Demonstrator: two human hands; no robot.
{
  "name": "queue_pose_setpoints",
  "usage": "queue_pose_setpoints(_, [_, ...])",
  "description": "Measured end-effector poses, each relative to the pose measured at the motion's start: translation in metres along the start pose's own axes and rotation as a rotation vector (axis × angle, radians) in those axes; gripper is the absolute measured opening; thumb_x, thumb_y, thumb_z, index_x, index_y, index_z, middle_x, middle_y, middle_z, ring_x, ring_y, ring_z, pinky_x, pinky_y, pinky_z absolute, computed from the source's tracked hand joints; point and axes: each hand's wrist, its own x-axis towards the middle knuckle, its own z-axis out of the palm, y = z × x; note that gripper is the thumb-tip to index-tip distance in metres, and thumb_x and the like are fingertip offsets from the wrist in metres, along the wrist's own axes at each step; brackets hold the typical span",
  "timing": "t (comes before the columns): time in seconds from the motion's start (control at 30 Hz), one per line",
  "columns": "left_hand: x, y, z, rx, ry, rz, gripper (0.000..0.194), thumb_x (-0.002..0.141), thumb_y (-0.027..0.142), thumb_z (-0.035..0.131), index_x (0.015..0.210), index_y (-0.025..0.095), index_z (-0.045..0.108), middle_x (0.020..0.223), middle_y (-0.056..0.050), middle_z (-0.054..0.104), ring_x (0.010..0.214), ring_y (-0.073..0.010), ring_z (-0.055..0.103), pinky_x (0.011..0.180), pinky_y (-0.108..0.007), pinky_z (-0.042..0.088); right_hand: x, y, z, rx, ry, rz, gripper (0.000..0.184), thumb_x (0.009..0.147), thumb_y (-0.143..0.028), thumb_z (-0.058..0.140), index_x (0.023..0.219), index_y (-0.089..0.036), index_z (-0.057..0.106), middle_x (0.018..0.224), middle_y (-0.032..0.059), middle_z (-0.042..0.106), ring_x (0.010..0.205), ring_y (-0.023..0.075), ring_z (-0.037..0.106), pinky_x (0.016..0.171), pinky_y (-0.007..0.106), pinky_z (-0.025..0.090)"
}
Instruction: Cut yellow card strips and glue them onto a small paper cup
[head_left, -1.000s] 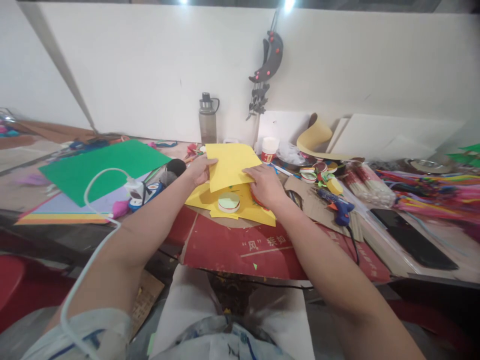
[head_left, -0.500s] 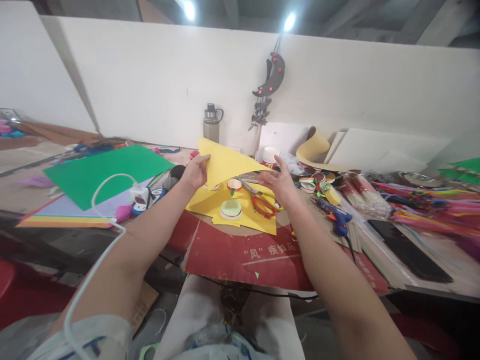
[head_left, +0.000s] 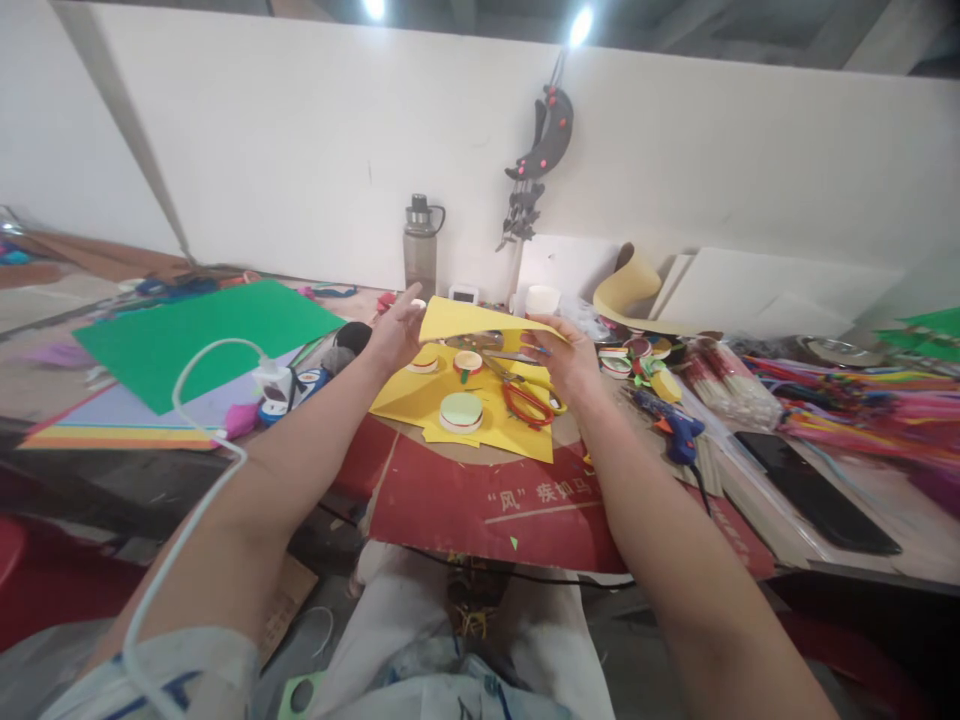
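Pass open over red cardboard before green-topped disc; scissors block right of disc, raised yellow sheet behind it.

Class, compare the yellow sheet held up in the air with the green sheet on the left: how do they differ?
Colour: the raised yellow sheet is yellow, the green sheet green.
Pose: the yellow one is bowed; the green one lies nearly flat.
Support: the right hand grips the yellow one; no hand holds the green one.
Both are thin and plain.

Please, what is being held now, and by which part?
The right hand holds a yellow paper sheet by its right end; whether the left hand touches its left edge cannot be told.
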Motion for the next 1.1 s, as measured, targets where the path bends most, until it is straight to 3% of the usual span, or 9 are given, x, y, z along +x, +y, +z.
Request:
queue_pose_setpoints(0.13, [-0.013,0.002,0.007,0.088,-0.231,0.05,0.085,0.075,0.017,0.081,0.153,0.029,0.049,0.118,-0.009,0.079,0.092,-0.0216,0.08,0.085,-0.033,0.061,0.0,-0.003,0.0,0.014,0.045,-0.008,0.044,0.062,-0.047,0.089,0.097,-0.025,0.074,0.101,0.0017,0.079,0.089,0.0165,0.073,0.085,0.033,0.062])
queue_pose_setpoints(0.2, [-0.018,0.0,0.01,0.179,-0.291,0.1,0.07,0.072,0.022,0.087,0.138,0.024,0.063,0.121,-0.012,0.078,0.09,-0.0218,0.079,0.081,-0.032,0.061,-0.001,-0.003,0.0,0.004,0.024,0.006,0.044,0.062,-0.046,0.089,0.098,-0.025,0.073,0.101,0.0013,0.078,0.089,0.016,0.073,0.084,0.032,0.062])
queue_pose_setpoints(0.3, [-0.018,-0.002,0.011,0.273,-0.25,0.141,0.042,0.074,0.035,0.088,0.109,0.014,0.076,0.099,-0.013,0.081,0.085,-0.0222,0.079,0.08,-0.031,0.06,-0.001,-0.002,-0.001,0.007,-0.008,0.06,0.044,0.061,-0.042,0.09,0.098,-0.024,0.074,0.096,-0.0004,0.078,0.085,0.0148,0.073,0.082,0.03,0.062])
queue_pose_setpoints(0.5, [-0.008,-0.003,0.006,0.265,-0.067,0.063,0.036,0.074,0.045,0.088,0.079,0.011,0.075,0.086,-0.015,0.081,0.075,-0.0226,0.078,0.074,-0.032,0.06,0.0,-0.005,-0.002,0.053,-0.035,0.152,0.05,0.055,-0.029,0.093,0.102,-0.028,0.075,0.098,-0.0037,0.078,0.08,0.0148,0.075,0.071,0.028,0.064])
queue_pose_setpoints(0.6, [-0.006,-0.002,0.002,0.297,-0.122,-0.023,0.039,0.074,0.046,0.089,0.086,0.012,0.076,0.094,-0.018,0.082,0.075,-0.0235,0.079,0.067,-0.029,0.059,0.001,-0.004,-0.003,0.042,-0.014,0.133,0.043,0.06,-0.039,0.094,0.097,-0.025,0.076,0.097,0.0004,0.08,0.078,0.0163,0.075,0.071,0.031,0.066])
queue_pose_setpoints(0.73, [-0.009,0.001,0.0,0.251,-0.316,-0.115,0.058,0.07,0.041,0.094,0.119,0.018,0.073,0.105,-0.017,0.082,0.08,-0.0271,0.081,0.064,-0.029,0.06,0.005,-0.001,-0.006,0.003,0.034,0.092,0.043,0.059,-0.049,0.096,0.086,-0.022,0.076,0.093,0.0034,0.08,0.081,0.0172,0.075,0.074,0.033,0.067])
queue_pose_setpoints(0.8, [-0.011,0.002,0.001,0.19,-0.37,-0.104,0.054,0.072,0.044,0.093,0.114,0.016,0.074,0.111,-0.019,0.081,0.084,-0.0277,0.082,0.069,-0.03,0.062,0.006,-0.001,-0.007,-0.004,0.048,0.082,0.045,0.054,-0.05,0.098,0.084,-0.023,0.077,0.09,0.0026,0.08,0.083,0.0184,0.074,0.073,0.034,0.067])
queue_pose_setpoints(0.93, [-0.013,0.002,0.007,0.15,-0.283,-0.081,0.04,0.084,0.048,0.082,0.091,0.01,0.072,0.104,-0.023,0.081,0.085,-0.0274,0.082,0.071,-0.03,0.062,0.007,-0.006,-0.008,-0.02,0.077,0.085,0.045,0.05,-0.048,0.1,0.079,-0.023,0.077,0.084,0.0006,0.079,0.085,0.0195,0.075,0.074,0.034,0.067])
queue_pose_setpoints(1.1, [-0.013,0.006,0.01,0.135,-0.194,-0.082,0.035,0.093,0.042,0.075,0.099,0.007,0.074,0.095,-0.02,0.082,0.085,-0.0256,0.082,0.07,-0.027,0.061,0.003,-0.014,-0.005,-0.005,0.071,0.111,0.042,0.053,-0.042,0.101,0.081,-0.021,0.076,0.086,0.0004,0.08,0.084,0.0167,0.075,0.072,0.028,0.065])
